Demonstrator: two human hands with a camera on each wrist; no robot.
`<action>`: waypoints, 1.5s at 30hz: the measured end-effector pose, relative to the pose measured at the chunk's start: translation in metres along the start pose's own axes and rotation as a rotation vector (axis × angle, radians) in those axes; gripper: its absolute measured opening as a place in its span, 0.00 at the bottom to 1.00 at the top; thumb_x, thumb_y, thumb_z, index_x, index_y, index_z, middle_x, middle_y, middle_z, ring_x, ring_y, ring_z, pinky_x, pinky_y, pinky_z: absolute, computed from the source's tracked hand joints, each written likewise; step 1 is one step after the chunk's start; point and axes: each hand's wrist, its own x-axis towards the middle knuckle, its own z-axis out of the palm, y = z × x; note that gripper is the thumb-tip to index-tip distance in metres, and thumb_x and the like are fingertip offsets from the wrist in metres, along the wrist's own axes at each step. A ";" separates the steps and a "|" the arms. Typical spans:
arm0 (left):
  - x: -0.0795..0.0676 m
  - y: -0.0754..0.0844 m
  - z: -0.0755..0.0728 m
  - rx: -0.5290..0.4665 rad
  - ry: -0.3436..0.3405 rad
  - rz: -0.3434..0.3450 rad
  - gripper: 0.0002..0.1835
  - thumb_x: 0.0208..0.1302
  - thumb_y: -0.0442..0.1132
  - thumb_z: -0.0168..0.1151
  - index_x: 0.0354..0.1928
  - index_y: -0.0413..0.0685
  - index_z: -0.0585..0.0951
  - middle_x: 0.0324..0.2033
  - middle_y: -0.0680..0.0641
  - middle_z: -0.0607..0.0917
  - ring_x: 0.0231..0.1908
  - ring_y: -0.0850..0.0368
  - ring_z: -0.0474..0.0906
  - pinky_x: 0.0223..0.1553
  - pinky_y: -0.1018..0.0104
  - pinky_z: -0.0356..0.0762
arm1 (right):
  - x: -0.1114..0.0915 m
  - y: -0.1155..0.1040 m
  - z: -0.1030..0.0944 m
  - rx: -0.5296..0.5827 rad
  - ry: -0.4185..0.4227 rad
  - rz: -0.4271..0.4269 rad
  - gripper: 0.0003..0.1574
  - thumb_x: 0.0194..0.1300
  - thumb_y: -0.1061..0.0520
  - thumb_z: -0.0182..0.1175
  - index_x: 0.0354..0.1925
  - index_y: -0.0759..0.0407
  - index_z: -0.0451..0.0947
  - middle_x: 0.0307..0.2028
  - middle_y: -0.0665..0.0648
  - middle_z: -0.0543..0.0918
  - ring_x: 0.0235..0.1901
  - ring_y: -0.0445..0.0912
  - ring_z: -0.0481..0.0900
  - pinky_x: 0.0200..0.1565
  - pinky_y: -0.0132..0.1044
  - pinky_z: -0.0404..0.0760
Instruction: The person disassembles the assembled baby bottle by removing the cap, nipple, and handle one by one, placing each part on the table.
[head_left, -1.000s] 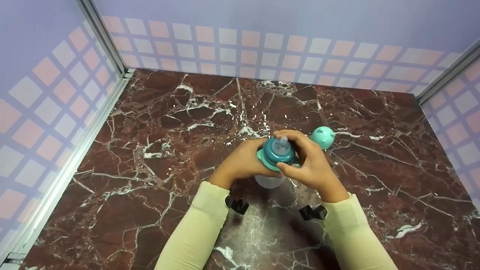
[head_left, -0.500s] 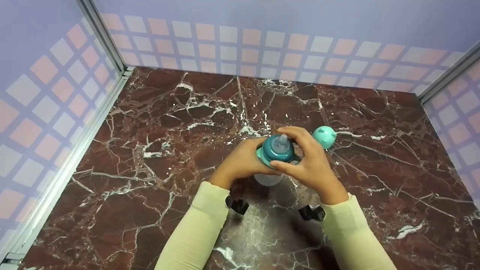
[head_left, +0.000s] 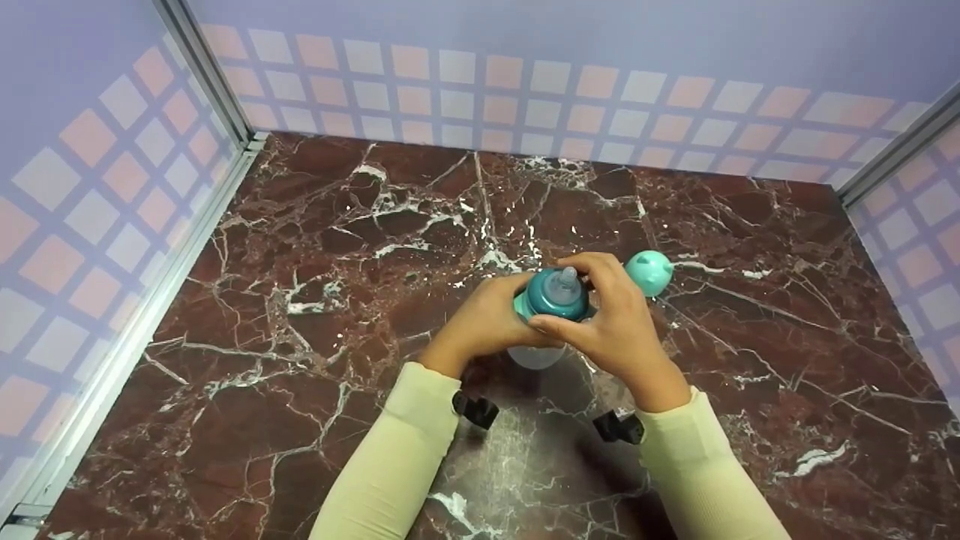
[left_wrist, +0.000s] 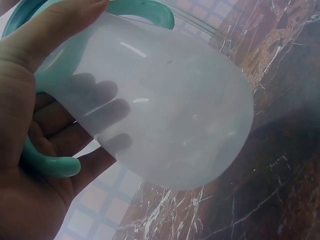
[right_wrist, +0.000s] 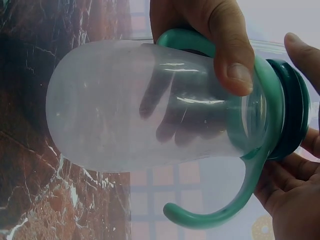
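A baby bottle [left_wrist: 180, 105] with a cloudy see-through body is held above the table. My left hand [head_left: 484, 319] grips it around the upper body, thumb in front and fingers behind, as the left wrist view shows. Two mint handles curve from its neck; one handle [right_wrist: 200, 220] hangs free in the right wrist view. On top sits a dark teal collar [head_left: 551, 304] with a clear nipple [head_left: 566, 279]. My right hand [head_left: 619, 322] holds this collar from the right, thumb at the near side and fingers at the far side.
A mint rounded cap [head_left: 649, 273] with small ear-like bumps lies on the marbled table [head_left: 337, 420], just beyond my right hand. Pale walls with printed squares [head_left: 499, 75] enclose the back and sides. Small white specks show behind the bottle.
My right hand has turned around the collar, its thumb shifting left along the near side and its wrist slightly left. The left hand keeps its grip; the cap stays put.
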 end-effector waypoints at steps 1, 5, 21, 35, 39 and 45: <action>0.000 0.000 0.000 0.007 -0.002 0.001 0.31 0.40 0.54 0.80 0.51 0.63 0.81 0.43 0.63 0.85 0.44 0.66 0.81 0.52 0.66 0.78 | 0.000 0.000 0.000 -0.003 0.000 0.001 0.44 0.41 0.38 0.78 0.52 0.58 0.76 0.50 0.54 0.79 0.49 0.43 0.75 0.53 0.40 0.75; 0.000 0.001 0.000 0.030 -0.009 0.004 0.30 0.41 0.54 0.79 0.50 0.64 0.81 0.43 0.62 0.85 0.44 0.66 0.80 0.51 0.65 0.78 | 0.000 -0.001 -0.001 -0.014 -0.006 -0.004 0.40 0.43 0.40 0.77 0.51 0.57 0.76 0.49 0.54 0.79 0.51 0.43 0.75 0.55 0.40 0.75; 0.001 -0.001 0.002 0.040 -0.025 0.015 0.33 0.37 0.53 0.81 0.51 0.61 0.81 0.44 0.61 0.85 0.46 0.65 0.80 0.54 0.65 0.77 | -0.001 0.006 -0.008 0.160 -0.123 -0.034 0.36 0.49 0.55 0.75 0.57 0.56 0.76 0.55 0.51 0.80 0.57 0.42 0.75 0.61 0.34 0.74; -0.002 -0.001 0.005 -0.019 -0.036 0.004 0.32 0.38 0.52 0.81 0.50 0.61 0.81 0.43 0.62 0.85 0.45 0.65 0.80 0.52 0.64 0.77 | -0.003 0.005 -0.010 0.305 -0.147 -0.045 0.38 0.47 0.65 0.72 0.59 0.58 0.76 0.58 0.57 0.79 0.60 0.46 0.74 0.63 0.32 0.72; -0.002 -0.001 0.005 -0.023 -0.035 0.000 0.32 0.36 0.51 0.82 0.49 0.61 0.81 0.42 0.62 0.85 0.44 0.65 0.80 0.52 0.65 0.77 | -0.003 0.005 -0.011 0.336 -0.144 -0.038 0.38 0.47 0.66 0.72 0.59 0.58 0.75 0.59 0.58 0.78 0.61 0.46 0.74 0.64 0.33 0.72; -0.002 -0.002 0.004 0.003 -0.038 0.001 0.34 0.36 0.50 0.82 0.51 0.58 0.80 0.42 0.60 0.85 0.43 0.63 0.80 0.52 0.65 0.77 | -0.003 0.006 -0.013 0.332 -0.130 -0.049 0.38 0.47 0.65 0.72 0.59 0.58 0.75 0.58 0.57 0.78 0.60 0.46 0.75 0.63 0.33 0.73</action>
